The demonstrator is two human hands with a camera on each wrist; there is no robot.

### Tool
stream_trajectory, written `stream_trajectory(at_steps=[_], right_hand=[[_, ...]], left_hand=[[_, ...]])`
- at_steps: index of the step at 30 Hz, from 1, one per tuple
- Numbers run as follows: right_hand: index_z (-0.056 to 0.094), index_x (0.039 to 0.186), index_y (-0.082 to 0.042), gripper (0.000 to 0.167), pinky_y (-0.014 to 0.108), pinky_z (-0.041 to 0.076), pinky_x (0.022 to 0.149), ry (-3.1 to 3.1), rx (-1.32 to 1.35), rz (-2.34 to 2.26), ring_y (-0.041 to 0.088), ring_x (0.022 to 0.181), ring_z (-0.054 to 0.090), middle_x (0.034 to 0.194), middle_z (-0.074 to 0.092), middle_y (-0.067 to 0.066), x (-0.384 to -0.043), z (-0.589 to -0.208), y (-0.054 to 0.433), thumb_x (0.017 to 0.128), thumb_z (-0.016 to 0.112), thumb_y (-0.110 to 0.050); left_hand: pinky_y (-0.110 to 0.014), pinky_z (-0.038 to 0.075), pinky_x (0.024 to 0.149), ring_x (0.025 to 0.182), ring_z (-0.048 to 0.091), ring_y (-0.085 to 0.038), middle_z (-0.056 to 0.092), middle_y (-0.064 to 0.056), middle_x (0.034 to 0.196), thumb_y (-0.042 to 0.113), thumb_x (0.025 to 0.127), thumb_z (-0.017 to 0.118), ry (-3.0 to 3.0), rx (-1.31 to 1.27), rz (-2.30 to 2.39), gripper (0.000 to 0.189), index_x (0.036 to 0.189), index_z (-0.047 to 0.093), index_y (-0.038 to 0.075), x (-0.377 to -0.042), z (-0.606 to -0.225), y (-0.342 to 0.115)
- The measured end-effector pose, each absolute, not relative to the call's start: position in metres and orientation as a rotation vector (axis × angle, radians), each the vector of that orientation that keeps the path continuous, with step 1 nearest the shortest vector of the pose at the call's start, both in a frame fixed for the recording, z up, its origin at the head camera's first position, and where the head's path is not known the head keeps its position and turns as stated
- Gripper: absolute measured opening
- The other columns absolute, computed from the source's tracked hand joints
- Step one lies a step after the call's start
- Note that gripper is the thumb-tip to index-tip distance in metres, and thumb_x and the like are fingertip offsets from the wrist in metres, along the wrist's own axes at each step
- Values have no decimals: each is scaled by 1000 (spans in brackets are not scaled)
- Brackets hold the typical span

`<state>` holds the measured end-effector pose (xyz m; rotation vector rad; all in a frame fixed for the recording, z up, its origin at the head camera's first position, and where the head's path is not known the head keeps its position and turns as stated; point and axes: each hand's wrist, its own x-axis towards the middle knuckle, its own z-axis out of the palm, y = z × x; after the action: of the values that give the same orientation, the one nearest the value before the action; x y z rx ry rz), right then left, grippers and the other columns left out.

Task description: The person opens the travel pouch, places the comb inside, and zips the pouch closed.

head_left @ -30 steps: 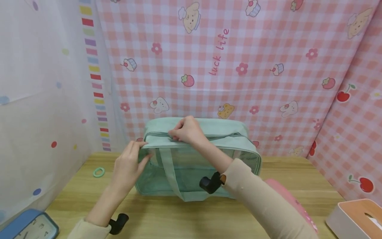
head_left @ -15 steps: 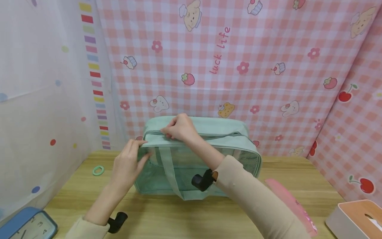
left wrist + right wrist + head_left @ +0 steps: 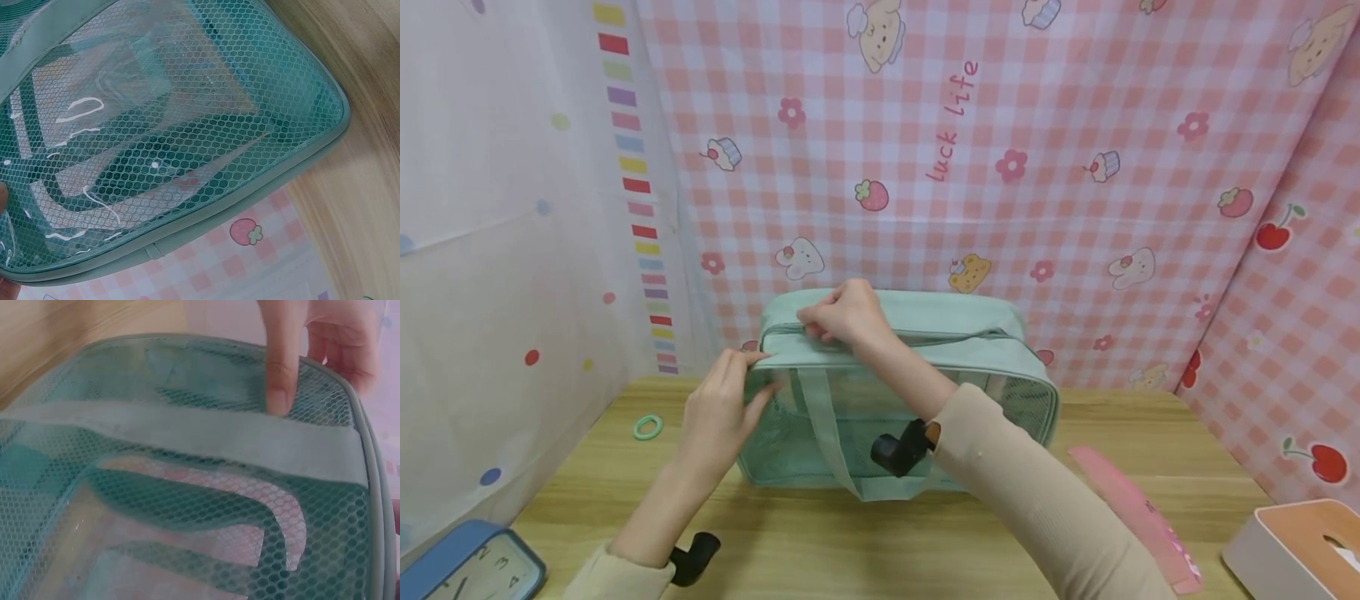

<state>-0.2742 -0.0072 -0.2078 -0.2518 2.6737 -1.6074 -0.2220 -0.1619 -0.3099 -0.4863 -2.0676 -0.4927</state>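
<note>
A mint green bag with clear mesh-patterned sides and a strap handle stands upright on the wooden table. My left hand grips its upper left corner, fingers over the top edge and thumb against the see-through front; that thumb shows plainly in the right wrist view. On top, my right hand pinches at the zipper near the left end. Its fingertips hide the zipper pull. To the right of this hand the zipper line gapes slightly. The left wrist view shows the mesh side close up.
A green ring lies left of the bag, and a blue clock stands at the front left. At right are a flat pink item and a tissue box. Checked cloth hangs close behind the bag.
My right hand has slid left along the top of the bag, following the zipper. The left hand keeps its grip on the corner.
</note>
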Motion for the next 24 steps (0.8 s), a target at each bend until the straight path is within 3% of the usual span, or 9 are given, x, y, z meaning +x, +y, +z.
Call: stream_trajectory(at_steps=[14,24], right_hand=[[69,66,-2,22,20,49,48,2608,-275,-1703,10,49,58,68,70,10,-272,-209,-26,79,71,-19],[71,65,-4,21,18,35,40,2836,-579,-1441,11,46,51,60,66,7,-266,-214,-38,80,70,-18]], left_hand=[[-37,55,60,77,62,-26,56,-13,83,6,68,78,-2076,-492,-487,37,95,56,-4,-220,-309,-161],[-35,53,54,72,61,-25,55,-12,81,8,68,79,-2072,-489,-460,37,93,55,-4,-222,-312,-163]])
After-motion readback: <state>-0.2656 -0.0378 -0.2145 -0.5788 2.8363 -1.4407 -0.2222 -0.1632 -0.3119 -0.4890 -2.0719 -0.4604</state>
